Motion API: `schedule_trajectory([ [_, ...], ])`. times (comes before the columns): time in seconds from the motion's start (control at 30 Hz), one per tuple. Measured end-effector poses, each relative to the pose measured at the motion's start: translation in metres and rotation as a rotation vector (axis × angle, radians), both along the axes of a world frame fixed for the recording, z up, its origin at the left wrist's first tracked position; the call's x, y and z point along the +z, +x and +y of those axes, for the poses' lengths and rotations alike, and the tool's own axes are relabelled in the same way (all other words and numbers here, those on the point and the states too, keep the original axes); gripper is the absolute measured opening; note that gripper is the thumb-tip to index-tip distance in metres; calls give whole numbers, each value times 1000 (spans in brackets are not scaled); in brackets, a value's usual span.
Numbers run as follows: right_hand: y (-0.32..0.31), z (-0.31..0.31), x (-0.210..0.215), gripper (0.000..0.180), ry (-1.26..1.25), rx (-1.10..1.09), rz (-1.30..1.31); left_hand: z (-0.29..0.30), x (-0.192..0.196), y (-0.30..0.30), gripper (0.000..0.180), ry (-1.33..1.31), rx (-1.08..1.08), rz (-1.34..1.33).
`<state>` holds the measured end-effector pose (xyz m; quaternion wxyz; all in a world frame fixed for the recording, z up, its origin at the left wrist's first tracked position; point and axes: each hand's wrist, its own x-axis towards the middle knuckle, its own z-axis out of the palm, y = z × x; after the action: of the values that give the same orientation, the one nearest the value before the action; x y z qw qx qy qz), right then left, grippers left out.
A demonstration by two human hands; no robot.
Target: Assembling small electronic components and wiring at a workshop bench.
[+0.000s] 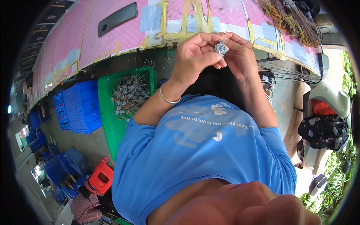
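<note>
Just in front of the table's near edge, my two hands meet around a small round grey part (221, 48) with a loop-like piece on top. My left hand (193, 56), a bangle on its wrist, pinches the part from the left between thumb and fingers. From the other side, the fingertips of my right hand (240, 50) close on its upper end. What lies behind the fingers is hidden. To the left of my left forearm, a green bin (108, 123) holds a heap of similar grey round parts (129, 93) with thin wire leads.
A dark phone (118, 19) lies on the taped pink table covering (82, 35). Bundled wires (290, 20) rest at the far right, and cables hang below that edge. Blue crates (80, 107) and a red stool (100, 176) stand left; a scooter (328, 99) is at right.
</note>
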<state>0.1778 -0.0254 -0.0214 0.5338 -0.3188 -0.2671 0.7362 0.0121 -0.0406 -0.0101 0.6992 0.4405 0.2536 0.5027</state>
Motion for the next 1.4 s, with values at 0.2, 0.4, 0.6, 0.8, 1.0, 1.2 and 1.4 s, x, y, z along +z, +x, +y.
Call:
schedule_trajectory([
  [0.2,-4,-1,14,10,-134,23,-47,5,-1,-5,43,11,-74,-67],
  [0.4,6,84,18,19,330,186,-661,17,-6,-32,41,-138,-132,-20],
  [0.6,51,311,0,21,1155,-334,-1694,18,4,-16,41,-291,-328,92],
  [0.8,9,380,-4,18,817,-150,-1926,24,-10,-8,39,-333,-514,150],
  [1.0,32,375,-17,16,1129,-214,-1476,33,-7,-20,42,-303,-539,183],
  [1.2,63,369,-27,22,811,-337,-1598,33,-2,-19,44,-260,-590,153],
  [1.4,57,331,1,22,536,-302,-1119,13,-6,-32,45,-244,-466,151],
])
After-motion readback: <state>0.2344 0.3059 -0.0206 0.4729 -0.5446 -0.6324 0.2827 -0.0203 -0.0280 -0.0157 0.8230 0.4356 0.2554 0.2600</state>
